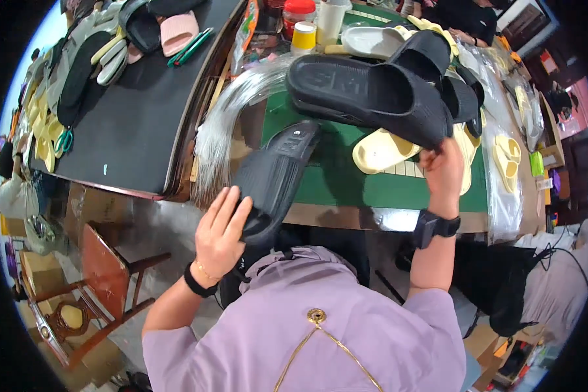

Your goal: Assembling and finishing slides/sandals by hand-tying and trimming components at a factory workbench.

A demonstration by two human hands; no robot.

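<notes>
My left hand (221,228) is closed round the near end of a black slide slipper (268,179), fingers laid along its side and thumb out of sight. That slipper is tilted over the table's front edge. At the right, my right hand (443,171) has its fingers curled against the toe end of a larger-looking black slide slipper (398,98), raised above the mat with its insole showing. Part of the right fingers is hidden by the slipper. Just below it a pale yellow slipper (382,151) rests on the green mat (333,173).
More black slippers (460,98) and a white slipper (372,42) crowd the back right. Clear plastic strips (219,127) fan out at left. A yellow-and-white cup (304,36) stands behind. Left lies a dark table (124,124) with slippers and scissors; a wooden chair (104,274) is below it.
</notes>
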